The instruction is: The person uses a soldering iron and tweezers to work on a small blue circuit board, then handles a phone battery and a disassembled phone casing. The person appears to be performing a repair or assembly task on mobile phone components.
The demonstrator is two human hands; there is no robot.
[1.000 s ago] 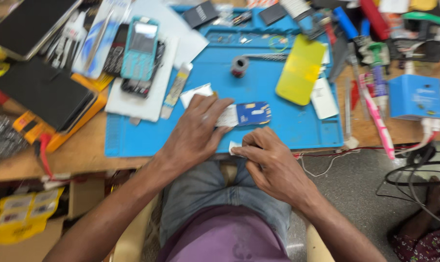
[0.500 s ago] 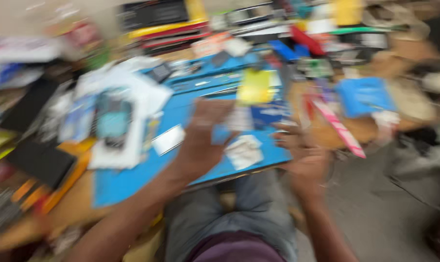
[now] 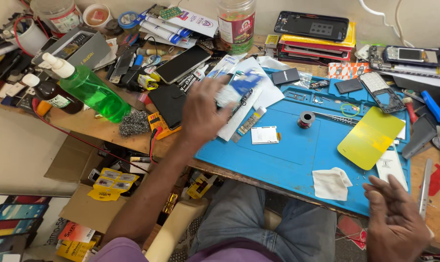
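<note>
Head view: left hand [image 3: 203, 110] grip clenched on blurred blue-white card [image 3: 237, 86] over blue mat's [image 3: 288, 160] left edge, right hand [image 3: 392, 221] released at near edge.

A phone repair workshop: blue work mat [image 3: 288, 160], dismantled phones [image 3: 311, 25], tools.

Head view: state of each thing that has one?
left hand: raised over the blue mat, holding a blurred blue-and-white part
right hand: open, empty, at the mat's near edge
white cloth: crumpled, on the mat
green bottle: lying tilted, capped
solder spool: upright on the mat
</note>
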